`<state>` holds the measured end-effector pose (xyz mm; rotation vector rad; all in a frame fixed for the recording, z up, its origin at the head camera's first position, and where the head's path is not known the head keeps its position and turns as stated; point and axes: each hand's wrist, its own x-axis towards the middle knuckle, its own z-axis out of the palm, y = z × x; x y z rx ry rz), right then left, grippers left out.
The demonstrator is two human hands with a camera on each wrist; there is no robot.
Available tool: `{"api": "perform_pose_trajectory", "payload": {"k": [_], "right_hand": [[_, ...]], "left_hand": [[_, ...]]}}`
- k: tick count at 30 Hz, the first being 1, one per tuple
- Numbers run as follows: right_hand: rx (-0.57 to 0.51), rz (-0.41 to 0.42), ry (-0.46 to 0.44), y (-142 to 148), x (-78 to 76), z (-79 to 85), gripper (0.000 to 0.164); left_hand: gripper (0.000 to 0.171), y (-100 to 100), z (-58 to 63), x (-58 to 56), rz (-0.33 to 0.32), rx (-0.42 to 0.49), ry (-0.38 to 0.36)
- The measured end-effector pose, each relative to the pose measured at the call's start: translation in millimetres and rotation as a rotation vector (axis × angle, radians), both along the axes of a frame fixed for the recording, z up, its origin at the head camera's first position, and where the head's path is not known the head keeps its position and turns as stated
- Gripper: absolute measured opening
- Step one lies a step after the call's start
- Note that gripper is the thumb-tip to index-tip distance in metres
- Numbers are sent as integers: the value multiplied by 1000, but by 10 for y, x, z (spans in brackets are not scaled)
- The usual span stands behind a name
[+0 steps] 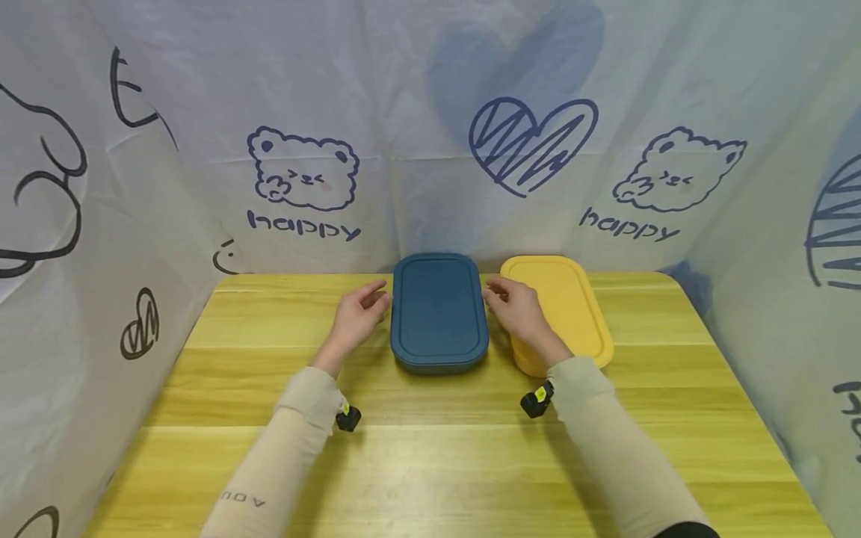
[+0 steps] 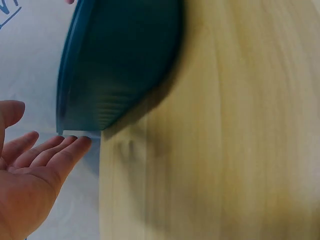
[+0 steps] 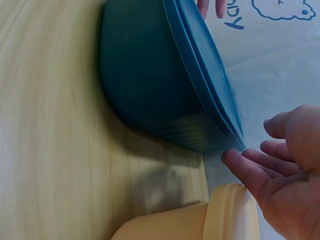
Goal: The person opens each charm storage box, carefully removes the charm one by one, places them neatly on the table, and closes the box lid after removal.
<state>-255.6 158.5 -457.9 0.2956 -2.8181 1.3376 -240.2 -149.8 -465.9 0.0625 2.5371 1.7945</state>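
A dark blue lidded box [image 1: 439,310] stands upright at the back of the table, its lid on. To its left is my left hand [image 1: 359,317], fingers loosely extended toward the box's side. My right hand [image 1: 521,308] is on the other side, partly in front of a yellow lidded box [image 1: 568,302]. In the left wrist view, the left hand [image 2: 42,170] has its fingertips right by the blue box's edge. The right hand [image 3: 282,170] shows much the same in the right wrist view. Whether either hand touches the box I cannot tell. Nothing is gripped.
Both boxes rest on a wood-grain table [image 1: 430,463]. A white cloth [image 1: 410,149] with drawn hearts and bears hangs right behind the table's back edge, and more cloth hangs at both sides. Small black cameras [image 1: 348,418] are worn at the wrists.
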Motion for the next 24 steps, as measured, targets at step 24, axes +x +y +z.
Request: {"api": "perform_pose_trajectory", "payload": {"k": [24], "right_hand": [[157, 62, -24, -116, 39, -43, 44]], "left_hand": [[56, 123, -162, 45, -36, 41, -88]]}}
